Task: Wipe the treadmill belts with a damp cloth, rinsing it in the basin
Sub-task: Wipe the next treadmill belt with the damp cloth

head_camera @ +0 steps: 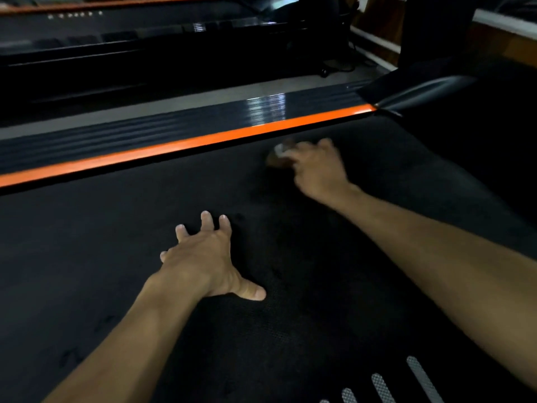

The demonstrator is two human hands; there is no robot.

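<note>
A second treadmill (pixel 116 39) occupies the upper left, well apart from the working area, with a strip of pale floor (pixel 174 103) between it and the near machine. The near machine's ribbed black side rail (pixel 145 135) runs diagonally from lower left to upper right, edged by an orange stripe (pixel 186 144) that borders the treadmill belt (pixel 87 242). The belt is black and textured and fills most of the view.

The left hand (pixel 209 257) rests flat on the belt near the centre, fingers spread and extended, thumb angled out to the right, holding nothing. Its forearm enters from the lower left.

Grey patterned bars (pixel 380 385) are printed on the belt at the lower edge, right of centre.

The right hand (pixel 316 167) is further up the belt, just beside the orange stripe, and is motion-blurred. Its fingers are curled over the cloth (pixel 280 157), a small dark bundle with a pale patch. The cloth lies on the belt at the fingertips, on the hand's left side, between the hand and the stripe.

A black upright base (pixel 412 94) joins the rail at the upper right. Cables (pixel 343 65) lie on the floor behind it. No object lies between the two hands.
</note>
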